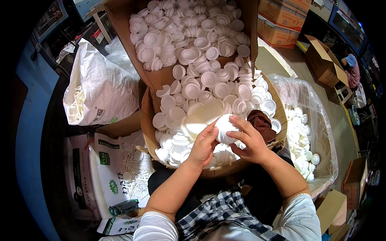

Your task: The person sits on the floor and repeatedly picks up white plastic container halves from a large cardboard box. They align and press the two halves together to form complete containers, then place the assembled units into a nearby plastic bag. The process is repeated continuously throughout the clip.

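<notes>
Both hands meet over the near box, gripping one white cap between them. The left hand closes on its left side with thumb and fingers, and the right hand curls round its right and near side, fingertips spread over the top. The cap sits just above the heap of loose caps that fills the box, right of a flat white disc lying on the heap.

The hold is by fingertips only, so I judge a slip could drop the cap back among the others, where it would be hard to tell apart. The heap stands high against the box's near rim, close to the wrists; a nudge from a forearm might push caps over that edge onto the lap below. A brown cloth lies just right of the hands and could snag a finger.

Farther off, a second box of caps stands beyond the first. To the right a clear bag holds more white pieces. To the left, a white sack and a printed bag hold thin white sticks.
</notes>
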Available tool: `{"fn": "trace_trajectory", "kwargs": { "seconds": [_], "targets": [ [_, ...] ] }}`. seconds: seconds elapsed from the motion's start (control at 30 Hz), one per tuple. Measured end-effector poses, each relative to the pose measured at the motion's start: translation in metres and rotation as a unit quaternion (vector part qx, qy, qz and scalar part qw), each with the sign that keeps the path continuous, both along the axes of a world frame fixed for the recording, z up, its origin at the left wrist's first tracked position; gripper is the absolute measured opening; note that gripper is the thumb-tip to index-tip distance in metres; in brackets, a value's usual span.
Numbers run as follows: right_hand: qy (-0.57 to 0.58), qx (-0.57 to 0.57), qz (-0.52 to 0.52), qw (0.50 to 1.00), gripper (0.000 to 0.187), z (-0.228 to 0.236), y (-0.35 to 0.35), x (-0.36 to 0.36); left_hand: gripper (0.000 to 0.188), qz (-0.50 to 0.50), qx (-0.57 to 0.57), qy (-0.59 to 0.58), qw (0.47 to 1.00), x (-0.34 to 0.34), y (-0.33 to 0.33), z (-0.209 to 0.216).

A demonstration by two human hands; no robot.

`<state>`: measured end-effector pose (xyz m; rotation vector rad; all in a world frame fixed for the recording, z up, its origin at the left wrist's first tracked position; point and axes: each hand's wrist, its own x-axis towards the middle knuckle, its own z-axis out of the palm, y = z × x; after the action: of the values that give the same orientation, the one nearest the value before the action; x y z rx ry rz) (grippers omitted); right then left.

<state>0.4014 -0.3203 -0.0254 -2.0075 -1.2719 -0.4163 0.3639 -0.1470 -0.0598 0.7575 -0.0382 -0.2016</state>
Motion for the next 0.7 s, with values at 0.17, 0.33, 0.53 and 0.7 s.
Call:
{"fn": "trace_trajectory", "kwargs": {
  "seconds": [0.17,0.33,0.53,0.7],
  "targets": [
    [0.009,-0.002,0.002,1.000,0.052,-0.0010,0.0000,-0.0004,0.041,0.004,0.028,-0.005,1.000,-0.0003,0.0000,0.0010],
    [0.020,0.015,0.020,0.999,0.051,-0.0027,0.0002,-0.0004,0.042,-0.004,0.015,-0.007,1.000,0.0008,0.0021,-0.0028],
    [0.017,0.010,0.008,1.000,0.050,-0.0028,0.0029,-0.0011,0.042,0.014,0.038,0.010,0.999,-0.0007,0.0014,0.0019],
    [0.016,-0.004,0.001,1.000,0.058,-0.0069,0.0030,-0.0001,0.045,0.061,0.116,-0.058,0.990,-0.0027,-0.0049,0.0043]
  ]
}}
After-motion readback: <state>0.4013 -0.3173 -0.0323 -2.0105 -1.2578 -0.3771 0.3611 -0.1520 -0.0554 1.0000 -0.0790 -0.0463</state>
